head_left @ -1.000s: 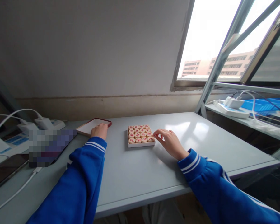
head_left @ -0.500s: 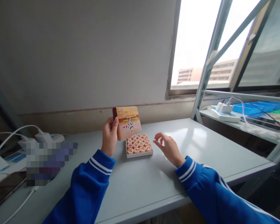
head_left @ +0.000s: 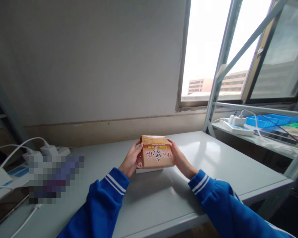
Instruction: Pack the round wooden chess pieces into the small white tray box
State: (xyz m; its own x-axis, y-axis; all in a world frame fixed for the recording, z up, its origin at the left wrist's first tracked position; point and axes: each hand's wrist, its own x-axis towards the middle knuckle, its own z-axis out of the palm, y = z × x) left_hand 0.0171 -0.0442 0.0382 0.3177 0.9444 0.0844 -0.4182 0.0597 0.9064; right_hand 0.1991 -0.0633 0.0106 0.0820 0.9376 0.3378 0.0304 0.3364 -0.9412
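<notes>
Head view. The box lid (head_left: 157,155) is just below the centre of the frame, held between both hands. Its printed face is toward the camera, with yellow lettering and larger dark and red characters. The lid sits tilted over the white box (head_left: 149,171), shifted toward the right of the frame; whether the two touch cannot be told. Visible of the box: its front wall and, at its left end, a round wooden piece (head_left: 139,164) with a red mark. Remaining contents hidden by the lid.

Left hand (head_left: 132,158): fingers clamped on the lid's left edge, thumb across the near side. Right hand (head_left: 180,158): fingers closed on the lid's right edge, tips at its upper right corner; thumb mostly hidden. Both sleeves blue with white cuff stripes.

The box rests on the grey counter (head_left: 164,205). Lower left of frame: white chargers (head_left: 49,150), white cables and an object masked by pixelation. Right of frame: a shelf bearing a white power strip (head_left: 234,128) and a blue tray (head_left: 263,121). Upper right: a bright window (head_left: 206,39) behind a metal frame.
</notes>
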